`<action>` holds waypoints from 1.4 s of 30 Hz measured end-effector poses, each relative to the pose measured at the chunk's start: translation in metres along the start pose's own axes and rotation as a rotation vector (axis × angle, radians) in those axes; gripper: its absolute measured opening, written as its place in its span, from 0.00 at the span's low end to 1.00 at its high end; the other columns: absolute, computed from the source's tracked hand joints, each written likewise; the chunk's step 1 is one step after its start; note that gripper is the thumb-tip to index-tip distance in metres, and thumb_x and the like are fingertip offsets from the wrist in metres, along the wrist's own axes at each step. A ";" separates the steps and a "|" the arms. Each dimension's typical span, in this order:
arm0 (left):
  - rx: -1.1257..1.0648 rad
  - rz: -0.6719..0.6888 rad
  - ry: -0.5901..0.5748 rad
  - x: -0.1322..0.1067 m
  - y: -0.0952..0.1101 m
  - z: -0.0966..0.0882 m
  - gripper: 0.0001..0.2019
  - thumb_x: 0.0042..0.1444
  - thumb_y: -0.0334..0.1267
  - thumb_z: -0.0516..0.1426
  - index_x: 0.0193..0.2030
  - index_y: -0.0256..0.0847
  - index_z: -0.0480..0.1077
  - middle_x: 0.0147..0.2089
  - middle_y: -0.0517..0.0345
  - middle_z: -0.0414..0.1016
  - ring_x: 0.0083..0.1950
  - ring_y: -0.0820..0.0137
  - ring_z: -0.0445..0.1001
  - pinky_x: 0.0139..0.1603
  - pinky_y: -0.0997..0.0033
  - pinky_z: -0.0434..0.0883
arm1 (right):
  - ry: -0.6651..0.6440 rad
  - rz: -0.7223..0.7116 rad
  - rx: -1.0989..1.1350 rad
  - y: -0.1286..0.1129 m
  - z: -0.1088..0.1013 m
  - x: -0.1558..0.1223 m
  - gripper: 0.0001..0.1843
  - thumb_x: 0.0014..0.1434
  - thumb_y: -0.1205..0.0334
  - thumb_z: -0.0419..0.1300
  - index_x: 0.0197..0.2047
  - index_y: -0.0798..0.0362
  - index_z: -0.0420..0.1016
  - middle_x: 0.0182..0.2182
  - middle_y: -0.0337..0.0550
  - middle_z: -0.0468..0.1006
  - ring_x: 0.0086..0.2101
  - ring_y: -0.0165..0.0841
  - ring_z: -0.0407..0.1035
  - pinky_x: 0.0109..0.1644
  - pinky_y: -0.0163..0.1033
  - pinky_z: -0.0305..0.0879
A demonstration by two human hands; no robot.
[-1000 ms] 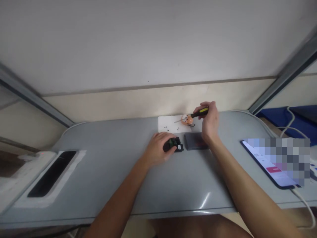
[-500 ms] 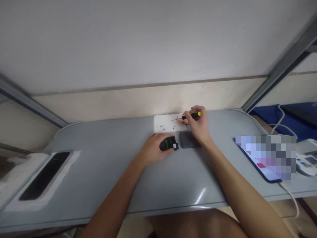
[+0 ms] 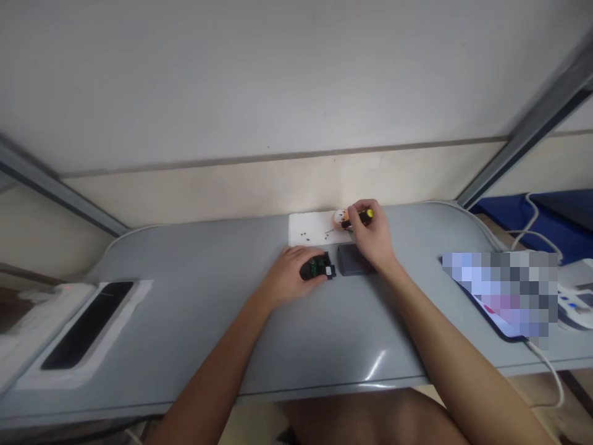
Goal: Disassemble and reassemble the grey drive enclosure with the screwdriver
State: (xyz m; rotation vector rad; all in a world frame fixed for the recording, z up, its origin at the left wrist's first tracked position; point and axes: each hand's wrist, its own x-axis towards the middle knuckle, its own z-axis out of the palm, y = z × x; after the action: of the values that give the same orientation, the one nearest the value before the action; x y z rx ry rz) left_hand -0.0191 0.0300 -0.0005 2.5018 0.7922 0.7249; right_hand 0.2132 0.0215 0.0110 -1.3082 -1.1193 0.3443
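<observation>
My left hand (image 3: 293,273) is closed around a small black device with a green circuit board (image 3: 315,267) showing, low over the grey table. In my right hand (image 3: 373,238) is a screwdriver (image 3: 362,217) with a black and yellow handle. Its thin shaft slants down to the left, the tip close to several tiny dark screws (image 3: 307,238) on a white sheet (image 3: 297,227). Just behind the screwdriver sits a small orange and white figure (image 3: 340,217), partly covered. A dark grey box-like piece (image 3: 352,259) lies under my right wrist, partly hidden by it.
A black phone-shaped object (image 3: 88,324) lies at the left on white material, beside a white box (image 3: 46,321). At the right, a lit phone (image 3: 498,303), partly blurred out, has a white cable (image 3: 549,364). Metal frame bars (image 3: 528,136) rise at both sides; a wall stands behind the table (image 3: 194,290).
The screwdriver's tip has dropped and moved slightly right, closer to the screws on the sheet. My left hand keeps its hold on the device. The whole view has shifted slightly.
</observation>
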 end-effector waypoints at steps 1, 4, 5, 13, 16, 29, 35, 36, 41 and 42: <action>-0.004 0.001 0.001 0.000 0.000 0.000 0.22 0.56 0.39 0.69 0.57 0.49 0.73 0.57 0.56 0.82 0.60 0.58 0.78 0.65 0.51 0.68 | 0.008 0.000 -0.002 -0.002 -0.001 0.000 0.12 0.66 0.49 0.62 0.43 0.49 0.71 0.37 0.40 0.78 0.37 0.34 0.73 0.45 0.42 0.69; -0.008 0.001 0.007 0.000 0.000 0.000 0.22 0.55 0.39 0.69 0.57 0.49 0.74 0.57 0.56 0.82 0.59 0.58 0.78 0.64 0.50 0.69 | 0.040 0.010 0.009 -0.008 -0.003 0.001 0.13 0.66 0.48 0.62 0.42 0.49 0.71 0.36 0.39 0.77 0.36 0.33 0.71 0.44 0.41 0.68; -0.009 0.003 0.007 0.000 0.000 0.001 0.22 0.56 0.39 0.70 0.57 0.49 0.73 0.57 0.56 0.82 0.59 0.58 0.78 0.64 0.50 0.69 | 0.053 0.013 0.016 -0.009 -0.004 0.001 0.13 0.66 0.49 0.62 0.41 0.49 0.71 0.36 0.39 0.76 0.35 0.32 0.70 0.43 0.40 0.68; -0.017 0.003 0.001 -0.001 -0.001 0.000 0.22 0.56 0.40 0.69 0.58 0.50 0.74 0.58 0.56 0.81 0.60 0.58 0.78 0.65 0.50 0.69 | 0.159 0.034 0.060 -0.009 -0.007 0.006 0.11 0.65 0.51 0.62 0.39 0.49 0.71 0.30 0.36 0.74 0.32 0.31 0.69 0.41 0.38 0.67; -0.021 -0.002 -0.002 -0.001 -0.001 0.000 0.22 0.56 0.40 0.69 0.58 0.50 0.74 0.58 0.56 0.81 0.60 0.58 0.78 0.65 0.50 0.69 | 0.178 0.089 0.096 -0.010 -0.008 0.006 0.12 0.64 0.49 0.63 0.38 0.49 0.71 0.30 0.35 0.73 0.32 0.30 0.69 0.38 0.37 0.67; -0.121 -0.025 0.121 0.000 -0.005 -0.004 0.11 0.66 0.39 0.60 0.53 0.45 0.74 0.55 0.52 0.81 0.59 0.60 0.77 0.64 0.50 0.70 | 0.128 0.314 0.349 -0.026 -0.008 0.005 0.25 0.60 0.39 0.64 0.26 0.50 0.64 0.24 0.35 0.70 0.19 0.24 0.56 0.17 0.30 0.49; -0.104 -0.017 0.235 0.002 -0.009 -0.002 0.06 0.65 0.40 0.61 0.46 0.44 0.77 0.48 0.52 0.81 0.52 0.62 0.77 0.57 0.53 0.73 | 0.035 0.317 0.396 -0.025 -0.002 -0.001 0.26 0.60 0.36 0.63 0.26 0.49 0.64 0.24 0.36 0.71 0.19 0.24 0.55 0.16 0.30 0.48; -0.090 -0.009 0.245 0.002 -0.009 -0.001 0.05 0.65 0.40 0.61 0.45 0.44 0.77 0.47 0.53 0.81 0.50 0.63 0.77 0.56 0.54 0.73 | 0.029 0.323 0.391 -0.026 -0.001 -0.002 0.26 0.60 0.36 0.63 0.27 0.50 0.65 0.24 0.36 0.71 0.20 0.24 0.57 0.16 0.30 0.49; -0.052 0.025 0.284 0.003 -0.012 0.001 0.04 0.65 0.39 0.62 0.40 0.45 0.79 0.42 0.55 0.80 0.47 0.65 0.76 0.53 0.57 0.73 | 0.021 0.349 0.368 -0.031 0.004 -0.007 0.24 0.60 0.40 0.65 0.27 0.50 0.66 0.24 0.36 0.72 0.20 0.24 0.59 0.17 0.29 0.51; -0.051 0.024 0.282 0.003 -0.012 0.002 0.04 0.65 0.39 0.62 0.40 0.45 0.79 0.42 0.55 0.80 0.46 0.65 0.76 0.52 0.57 0.73 | 0.020 0.350 0.364 -0.031 0.004 -0.007 0.24 0.60 0.40 0.65 0.27 0.50 0.66 0.24 0.36 0.72 0.20 0.24 0.59 0.17 0.29 0.52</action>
State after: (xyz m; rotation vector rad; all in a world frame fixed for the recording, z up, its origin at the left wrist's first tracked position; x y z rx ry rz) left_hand -0.0209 0.0406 -0.0072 2.3980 0.8273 1.1086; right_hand 0.1951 0.0094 0.0348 -1.1721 -0.7626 0.7559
